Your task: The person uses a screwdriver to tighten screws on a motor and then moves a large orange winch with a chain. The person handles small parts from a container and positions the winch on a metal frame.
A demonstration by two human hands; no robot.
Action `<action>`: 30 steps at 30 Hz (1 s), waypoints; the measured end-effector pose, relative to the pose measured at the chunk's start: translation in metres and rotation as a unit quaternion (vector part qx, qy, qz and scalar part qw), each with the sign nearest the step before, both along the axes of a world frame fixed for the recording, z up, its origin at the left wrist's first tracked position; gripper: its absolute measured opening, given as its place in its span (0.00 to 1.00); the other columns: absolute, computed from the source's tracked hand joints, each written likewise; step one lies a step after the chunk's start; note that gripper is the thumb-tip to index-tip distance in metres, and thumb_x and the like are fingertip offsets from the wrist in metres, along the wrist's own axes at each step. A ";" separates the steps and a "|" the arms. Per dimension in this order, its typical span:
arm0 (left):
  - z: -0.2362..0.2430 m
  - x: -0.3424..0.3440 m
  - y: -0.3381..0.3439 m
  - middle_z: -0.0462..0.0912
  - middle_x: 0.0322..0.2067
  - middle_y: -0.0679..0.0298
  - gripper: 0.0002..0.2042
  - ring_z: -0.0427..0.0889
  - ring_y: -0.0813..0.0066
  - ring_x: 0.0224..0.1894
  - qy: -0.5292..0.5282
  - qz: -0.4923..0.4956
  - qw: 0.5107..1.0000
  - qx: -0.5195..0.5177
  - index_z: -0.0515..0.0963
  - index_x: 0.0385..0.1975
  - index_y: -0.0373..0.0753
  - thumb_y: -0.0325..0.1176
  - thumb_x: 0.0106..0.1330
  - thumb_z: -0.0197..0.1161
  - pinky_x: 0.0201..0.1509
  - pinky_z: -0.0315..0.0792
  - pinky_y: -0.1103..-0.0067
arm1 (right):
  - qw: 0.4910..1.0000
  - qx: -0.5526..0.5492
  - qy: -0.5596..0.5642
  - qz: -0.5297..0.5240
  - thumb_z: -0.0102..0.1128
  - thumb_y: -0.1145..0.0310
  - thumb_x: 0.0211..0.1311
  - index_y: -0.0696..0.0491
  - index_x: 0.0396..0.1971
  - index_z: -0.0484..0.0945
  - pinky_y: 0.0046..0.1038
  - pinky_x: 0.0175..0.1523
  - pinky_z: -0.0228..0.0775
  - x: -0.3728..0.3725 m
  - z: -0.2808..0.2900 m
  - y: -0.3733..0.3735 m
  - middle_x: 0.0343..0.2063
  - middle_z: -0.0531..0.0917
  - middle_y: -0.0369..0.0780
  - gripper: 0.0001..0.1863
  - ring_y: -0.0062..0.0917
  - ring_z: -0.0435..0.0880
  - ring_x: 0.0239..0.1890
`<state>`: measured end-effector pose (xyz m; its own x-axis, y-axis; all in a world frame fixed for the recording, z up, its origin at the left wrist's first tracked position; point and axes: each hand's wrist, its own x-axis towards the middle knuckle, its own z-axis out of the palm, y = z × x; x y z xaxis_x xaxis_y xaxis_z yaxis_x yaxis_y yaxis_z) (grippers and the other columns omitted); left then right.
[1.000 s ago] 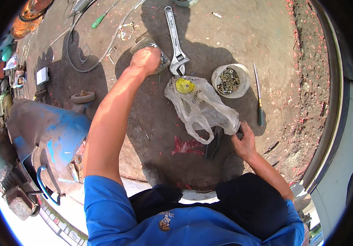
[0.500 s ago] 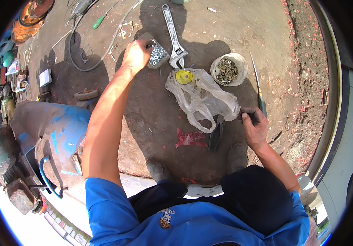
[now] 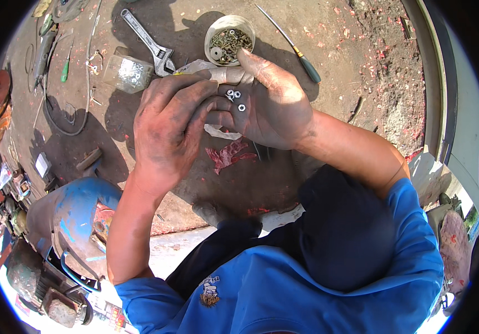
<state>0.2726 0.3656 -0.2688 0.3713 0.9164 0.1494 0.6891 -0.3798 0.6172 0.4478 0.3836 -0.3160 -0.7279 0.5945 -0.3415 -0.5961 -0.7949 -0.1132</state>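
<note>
My right hand [image 3: 278,108] is turned palm up and cupped, with several small silver hex nuts [image 3: 242,108] lying on the palm and finger bases. Close against its fingers is my left hand [image 3: 167,119], back upward, its fingers bent and drawn together; whatever lies between its fingertips is hidden. Below both hands, a translucent plastic bag [image 3: 221,132] shows only in part. A clear plastic box [image 3: 129,73] of shiny nuts stands just beyond my left hand. Past my right thumb sits a round white tub [image 3: 249,29] of bolts and other small hardware.
An adjustable wrench [image 3: 147,42] lies between box and tub. A long screwdriver [image 3: 292,47] rests right of the tub, a green-handled screwdriver [image 3: 65,69] at far left beside a grey cable [image 3: 87,106]. A blue tank [image 3: 78,203] stands left; red scrap [image 3: 228,155] lies below my hands.
My left hand has left the nut box and come to my right hand, which has let go of the plastic bag and turned palm up with nuts on it. The view has shifted rightward.
</note>
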 end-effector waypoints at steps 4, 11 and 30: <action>0.003 0.003 -0.008 0.78 0.32 0.62 0.08 0.76 0.63 0.35 -0.039 0.038 0.998 -0.005 0.80 0.32 0.39 0.25 0.50 0.64 0.41 0.67 0.71 | 0.999 -0.001 -0.011 0.035 0.30 0.36 0.64 0.61 0.60 0.62 0.35 0.60 0.61 0.007 0.012 0.000 0.54 0.72 0.47 0.42 0.32 0.72 0.53; 0.014 0.026 -0.019 0.72 0.31 0.69 0.10 0.73 0.70 0.36 0.137 -0.067 0.985 0.085 0.79 0.32 0.45 0.31 0.47 0.64 0.39 0.63 0.71 | 0.996 0.003 0.041 0.075 0.33 0.36 0.64 0.62 0.56 0.64 0.35 0.57 0.63 0.009 0.016 -0.001 0.50 0.73 0.45 0.41 0.30 0.73 0.51; 0.045 -0.108 -0.270 0.76 0.25 0.62 0.06 0.73 0.77 0.28 -0.251 0.379 0.834 -0.312 0.76 0.33 0.32 0.28 0.61 0.60 0.31 0.68 0.80 | 0.567 0.662 -0.486 0.063 0.46 0.69 0.61 0.61 0.47 0.71 0.33 0.50 0.70 -0.234 0.023 0.041 0.39 0.81 0.49 0.17 0.38 0.80 0.43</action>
